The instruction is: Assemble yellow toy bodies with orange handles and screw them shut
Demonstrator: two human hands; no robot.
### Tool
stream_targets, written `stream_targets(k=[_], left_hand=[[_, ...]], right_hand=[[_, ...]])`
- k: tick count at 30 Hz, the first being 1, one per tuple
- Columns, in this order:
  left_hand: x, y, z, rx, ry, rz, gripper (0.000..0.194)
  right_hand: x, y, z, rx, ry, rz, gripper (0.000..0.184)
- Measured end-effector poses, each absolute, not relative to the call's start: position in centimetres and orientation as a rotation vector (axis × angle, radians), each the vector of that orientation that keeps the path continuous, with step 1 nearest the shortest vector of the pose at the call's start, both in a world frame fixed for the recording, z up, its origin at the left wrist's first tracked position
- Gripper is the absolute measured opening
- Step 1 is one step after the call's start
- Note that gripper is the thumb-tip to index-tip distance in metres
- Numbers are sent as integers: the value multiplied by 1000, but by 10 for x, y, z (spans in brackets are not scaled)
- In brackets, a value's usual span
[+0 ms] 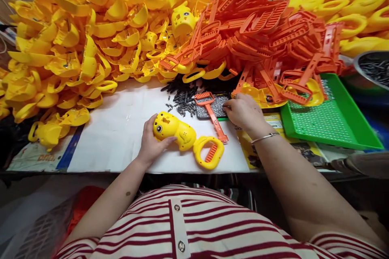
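Observation:
My left hand (pixel 154 139) grips the head end of a yellow plastic toy body (pixel 178 131) with a printed eye. Its ring handle (pixel 208 153) points right, and an orange ribbed grip (pixel 211 153) shows inside the ring. Over at the black tray (pixel 215 109) of small silvery metal parts, my right hand (pixel 244 114) has its fingers pinched together at the right edge. Whatever those fingertips hold is too small to make out. Between the hands lies a loose orange handle piece (pixel 212 115), its upper end across the tray.
Yellow toy shells (pixel 75 36) are heaped at the back left, orange handle pieces (pixel 258 28) at the back centre. Small black pins (pixel 185 103) lie scattered behind the toy. A green tray (pixel 328 121) and a metal bowl of dark parts (pixel 373 66) stand at right.

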State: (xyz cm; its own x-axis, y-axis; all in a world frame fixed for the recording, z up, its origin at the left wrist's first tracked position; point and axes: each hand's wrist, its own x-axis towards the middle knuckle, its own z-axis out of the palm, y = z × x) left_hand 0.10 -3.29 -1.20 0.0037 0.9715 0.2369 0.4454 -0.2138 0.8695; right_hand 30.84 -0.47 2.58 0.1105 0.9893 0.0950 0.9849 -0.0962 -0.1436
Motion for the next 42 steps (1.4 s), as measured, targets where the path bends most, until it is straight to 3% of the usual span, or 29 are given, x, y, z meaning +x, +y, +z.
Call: stream_targets(k=[14,19,22,27,30,35,42], left_hand=[[-2,-34,-26,1747,1417,1312,89],[-7,-52,-23,1713,1543,1312,85],[-12,-64,-22,1682,1562,1297,85],[-15,-70,-23,1693,1513,1289,85],[-17,-70,-22,1715,1506,1251,85],[-22,-70,-19,1710,1449,1164,84],[-23,-71,-17,1771,1405,1145,83]], right_hand=[[297,-5,25,-2157,-2137,-137,34],[302,-7,23,-2090,-1952,-37,34],[294,-11,17,-1853,-1684,265,28],[246,-34,19,-1300,-1402,1273,24],[224,-41,27,-1232,-1315,1666,26],[220,-34,30,-1221,-1265,1910,30],[216,-34,29,-1175,-1308,1996,40]])
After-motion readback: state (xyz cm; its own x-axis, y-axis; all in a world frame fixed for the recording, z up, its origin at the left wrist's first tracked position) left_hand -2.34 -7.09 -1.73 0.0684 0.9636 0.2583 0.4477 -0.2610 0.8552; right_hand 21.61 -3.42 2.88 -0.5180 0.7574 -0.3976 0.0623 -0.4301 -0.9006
